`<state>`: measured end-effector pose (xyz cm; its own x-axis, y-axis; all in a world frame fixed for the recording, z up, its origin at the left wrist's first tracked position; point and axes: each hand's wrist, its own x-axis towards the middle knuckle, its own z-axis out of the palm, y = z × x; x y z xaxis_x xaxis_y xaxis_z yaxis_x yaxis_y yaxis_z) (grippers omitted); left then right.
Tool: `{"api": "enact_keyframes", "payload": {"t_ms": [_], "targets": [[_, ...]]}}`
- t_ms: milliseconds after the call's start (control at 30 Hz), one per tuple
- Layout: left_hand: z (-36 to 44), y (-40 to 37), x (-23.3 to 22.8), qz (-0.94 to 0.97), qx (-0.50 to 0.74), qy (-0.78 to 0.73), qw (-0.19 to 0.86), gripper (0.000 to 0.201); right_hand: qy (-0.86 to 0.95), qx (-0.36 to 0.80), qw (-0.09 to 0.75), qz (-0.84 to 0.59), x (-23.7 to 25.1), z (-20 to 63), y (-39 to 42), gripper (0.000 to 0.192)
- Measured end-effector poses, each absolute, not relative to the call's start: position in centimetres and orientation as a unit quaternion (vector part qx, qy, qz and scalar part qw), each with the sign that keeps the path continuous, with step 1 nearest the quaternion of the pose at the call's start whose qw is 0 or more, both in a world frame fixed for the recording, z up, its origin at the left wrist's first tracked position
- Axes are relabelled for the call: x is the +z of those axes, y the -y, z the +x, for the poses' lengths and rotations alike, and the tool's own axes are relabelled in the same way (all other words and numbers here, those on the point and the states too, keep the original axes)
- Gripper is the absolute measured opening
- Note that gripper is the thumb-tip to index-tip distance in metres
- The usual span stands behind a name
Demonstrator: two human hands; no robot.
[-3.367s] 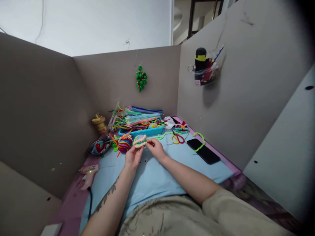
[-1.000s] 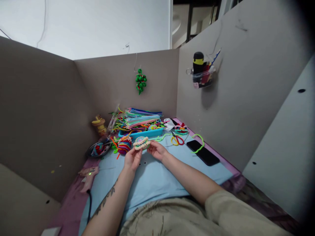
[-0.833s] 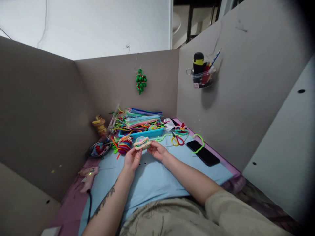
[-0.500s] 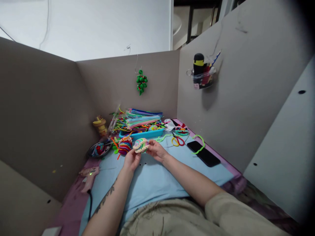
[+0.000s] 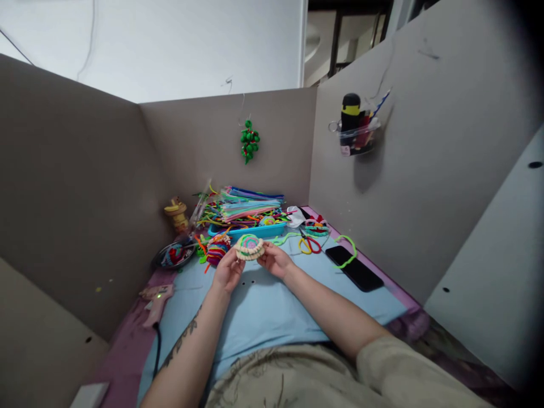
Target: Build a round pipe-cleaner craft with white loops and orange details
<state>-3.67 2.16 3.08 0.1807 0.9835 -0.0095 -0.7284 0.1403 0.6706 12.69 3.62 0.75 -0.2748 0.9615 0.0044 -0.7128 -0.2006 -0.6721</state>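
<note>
Between my two hands, above the light blue cloth [image 5: 272,306], is a small round pipe-cleaner piece [image 5: 250,247] with a cream rim and a pink and green spiral top. My left hand [image 5: 228,271] pinches its left edge. On the opposite edge, the fingers of my right hand [image 5: 275,260] are closed. Just left of the piece lies a multicoloured striped pipe-cleaner ball [image 5: 218,250] with orange ends. Two small googly eyes [image 5: 249,282] rest on the cloth below my hands.
A blue tray [image 5: 255,231] heaped with pipe cleaners [image 5: 250,207] stands behind. Scissors [image 5: 309,245] and a black phone [image 5: 355,268] lie right. A pink glue gun [image 5: 158,303] and a dark bowl [image 5: 159,258] are left. Grey panels [image 5: 229,130] enclose the table.
Both hands have turned the round piece, so its spiral top now faces me more fully. The view has shifted slightly; the things on the table appear unmoved.
</note>
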Motion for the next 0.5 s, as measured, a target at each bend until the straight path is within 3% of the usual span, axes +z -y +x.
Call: {"api": "enact_keyframes", "payload": {"t_ms": [100,200,267,367,500], "targets": [[-3.4,-2.0,2.9,0.307,0.619,-0.266,0.672,0.025,0.324,0.647,0.592,-0.356,0.5,12.6,-3.9,0.023],[-2.9,-1.8,2.7,0.330,0.648,-0.303,0.616,0.031,0.424,0.398,0.684,-0.440,0.8,12.4,-2.9,0.019],[-2.4,-1.6,2.6,0.345,0.657,-0.318,0.590,0.034,0.526,0.273,0.690,-0.416,1.4,11.9,-1.7,0.015],[-1.9,-1.3,2.4,0.351,0.665,-0.331,0.571,0.038,0.646,0.253,0.623,-0.361,2.2,10.7,0.0,0.013],[-1.5,-0.9,2.3,0.348,0.656,-0.320,0.589,0.041,0.667,0.251,0.600,-0.363,2.2,9.3,0.7,0.028]]}}
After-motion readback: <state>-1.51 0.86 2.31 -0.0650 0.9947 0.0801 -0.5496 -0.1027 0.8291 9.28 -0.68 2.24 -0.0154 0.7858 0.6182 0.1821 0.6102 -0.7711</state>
